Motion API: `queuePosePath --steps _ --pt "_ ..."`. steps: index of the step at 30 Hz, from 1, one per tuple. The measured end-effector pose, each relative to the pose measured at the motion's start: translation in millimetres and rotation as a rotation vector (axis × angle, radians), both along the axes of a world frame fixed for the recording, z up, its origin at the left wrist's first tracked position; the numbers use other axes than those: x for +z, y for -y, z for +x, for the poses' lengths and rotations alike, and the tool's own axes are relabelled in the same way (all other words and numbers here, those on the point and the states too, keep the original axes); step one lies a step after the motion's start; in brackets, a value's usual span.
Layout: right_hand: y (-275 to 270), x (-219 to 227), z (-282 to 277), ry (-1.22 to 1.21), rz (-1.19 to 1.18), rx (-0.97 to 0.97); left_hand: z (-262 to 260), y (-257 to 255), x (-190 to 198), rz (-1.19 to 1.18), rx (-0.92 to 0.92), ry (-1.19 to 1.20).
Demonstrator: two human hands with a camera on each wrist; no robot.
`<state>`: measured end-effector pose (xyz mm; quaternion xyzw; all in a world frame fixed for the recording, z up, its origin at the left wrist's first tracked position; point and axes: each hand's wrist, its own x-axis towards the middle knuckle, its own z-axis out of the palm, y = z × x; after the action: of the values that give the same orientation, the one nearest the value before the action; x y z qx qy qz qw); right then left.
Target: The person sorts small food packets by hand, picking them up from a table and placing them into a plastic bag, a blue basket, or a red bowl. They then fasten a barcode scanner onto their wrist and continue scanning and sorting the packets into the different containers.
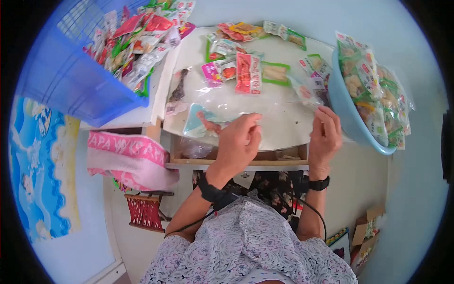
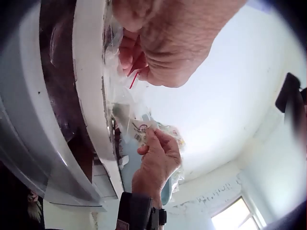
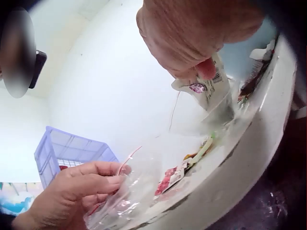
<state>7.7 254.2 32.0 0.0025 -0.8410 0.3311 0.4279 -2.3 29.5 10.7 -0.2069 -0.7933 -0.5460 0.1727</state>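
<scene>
My left hand (image 1: 239, 142) is over the front of the white table, pinching the edge of a clear plastic bag (image 3: 141, 184) with a red strip along its mouth. To its right, my right hand (image 1: 326, 135) pinches the corner of a small sealed snack packet (image 3: 208, 93), pale with a printed label. This packet hangs down from the fingers near the table edge. Beside my left hand lies a clear packet with a light blue edge (image 1: 191, 124) and a reddish-brown piece of food inside. Part of the clear bag is hidden behind my left hand in the head view.
A blue plastic basket (image 1: 94, 97) heaped with snack packets stands at the left. At the right, a light blue basin (image 1: 338, 90) is full of packets. Several packets, one red and white (image 1: 248, 73), lie across the table. Below its edge, a drawer (image 1: 236, 162) stands pulled out.
</scene>
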Motion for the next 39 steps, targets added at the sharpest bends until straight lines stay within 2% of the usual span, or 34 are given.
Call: queuePosePath --steps 2,4,9,13,16,17,20,24,25,28,31,34,37,39 --pt "3.8 -2.1 7.1 0.034 -0.094 0.098 2.4 3.4 4.9 0.037 -0.007 0.087" --pt "6.0 -5.9 13.8 0.055 -0.187 0.22 0.6 4.8 11.0 0.186 -0.023 0.198" --pt "1.6 7.9 48.0 0.033 -0.056 0.21 -8.1 4.6 7.2 0.376 -0.051 0.266" --pt "-11.9 21.4 60.0 -0.054 -0.036 0.159 -10.9 1.6 10.0 0.315 -0.027 0.277" --pt "-19.9 24.2 45.7 -0.134 -0.159 0.068 -14.0 -4.4 9.5 0.303 -0.03 0.286" --pt "-21.3 29.2 44.8 -0.12 -0.08 0.049 -14.4 -5.4 9.8 0.303 -0.03 0.29" --pt "-12.8 39.4 58.6 0.155 -0.036 0.179 -8.5 -4.3 9.2 0.292 -0.012 0.312" --pt "-22.0 51.5 74.6 0.049 -0.012 0.087 -11.1 -1.6 8.1 0.26 -0.013 0.293" --pt "-22.8 56.3 78.7 0.091 -0.083 0.105 -9.9 -3.2 8.2 0.258 -0.005 0.293" --pt "-30.8 48.8 76.5 0.056 0.053 0.145 -11.7 -8.5 10.5 0.253 -0.006 0.277" --pt "-25.1 27.5 75.8 -0.006 -0.056 0.124 -12.1 -5.3 10.3 0.238 -0.013 0.262" --pt "-19.7 25.1 87.2 0.01 -0.246 0.089 -8.7 2.2 11.7 0.235 -0.003 0.268" --pt "-29.5 58.7 103.0 0.168 0.037 0.141 -10.7 2.2 11.1 0.272 -0.021 0.277" --pt "-39.7 70.5 110.8 0.182 0.188 0.126 -10.8 -1.6 15.3 0.244 -0.014 0.283"
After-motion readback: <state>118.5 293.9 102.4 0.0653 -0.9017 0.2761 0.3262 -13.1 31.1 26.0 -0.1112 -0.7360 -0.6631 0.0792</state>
